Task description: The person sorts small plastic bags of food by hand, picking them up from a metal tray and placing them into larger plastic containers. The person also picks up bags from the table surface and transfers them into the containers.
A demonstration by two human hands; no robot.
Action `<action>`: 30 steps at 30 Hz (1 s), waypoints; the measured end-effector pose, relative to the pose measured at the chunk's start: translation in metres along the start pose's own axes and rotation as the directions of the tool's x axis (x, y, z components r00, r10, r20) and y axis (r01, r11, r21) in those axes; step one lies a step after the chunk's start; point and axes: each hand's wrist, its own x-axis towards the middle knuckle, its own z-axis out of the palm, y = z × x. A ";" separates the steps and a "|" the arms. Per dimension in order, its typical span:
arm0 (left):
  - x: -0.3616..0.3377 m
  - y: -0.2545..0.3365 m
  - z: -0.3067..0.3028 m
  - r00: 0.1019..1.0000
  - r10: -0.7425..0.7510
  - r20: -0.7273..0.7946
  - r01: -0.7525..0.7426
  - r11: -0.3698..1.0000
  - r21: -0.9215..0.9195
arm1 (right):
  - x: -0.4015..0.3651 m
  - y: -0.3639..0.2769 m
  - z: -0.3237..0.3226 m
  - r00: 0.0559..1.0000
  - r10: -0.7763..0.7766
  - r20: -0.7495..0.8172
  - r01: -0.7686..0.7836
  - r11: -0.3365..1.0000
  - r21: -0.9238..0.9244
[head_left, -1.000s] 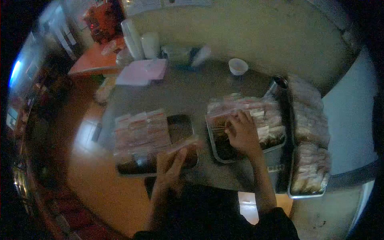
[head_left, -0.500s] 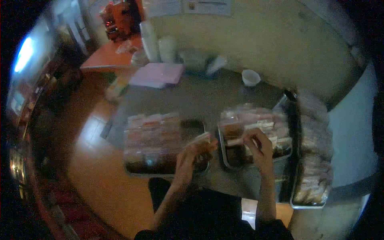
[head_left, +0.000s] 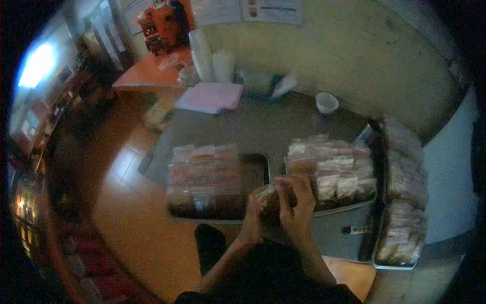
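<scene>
My left hand (head_left: 251, 221) is closed on a small clear packet (head_left: 265, 193) with brownish contents, held upright between the two trays. Touching or close against the packet's right side is my right hand (head_left: 297, 202), its fingers bent together; whether it grips the packet too is blurred. On the left, a dark tray (head_left: 255, 162) carries rows of flat clear packets (head_left: 205, 169). Another tray (head_left: 347, 206) to the right holds more packets (head_left: 339, 162), overlapping in rows.
A third tray (head_left: 395, 266) with packets stands at the far right. Pink and white sheets (head_left: 215, 96), a white cup (head_left: 327, 103) and a plastic bag lie at the back. An orange machine (head_left: 169, 25) stands on an orange table (head_left: 147, 71) behind.
My right hand has left the right tray and moved left to the packet. My left hand has shifted slightly right, with the packet now more upright. The view has shifted a little.
</scene>
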 end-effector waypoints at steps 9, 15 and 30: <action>-0.013 0.012 0.012 0.957 0.168 -0.235 -0.115 0.968 0.224 | -0.012 0.015 0.014 0.983 -0.125 -0.132 0.094 0.972 -0.215; -0.031 0.072 -0.002 0.991 -0.017 -0.132 0.018 1.000 0.007 | -0.013 0.078 -0.032 0.987 -0.132 0.097 0.164 0.811 -0.562; -0.016 0.063 -0.018 0.949 -0.252 -0.188 0.258 0.966 0.008 | 0.015 0.064 -0.074 0.939 0.208 0.273 -0.105 0.932 -0.348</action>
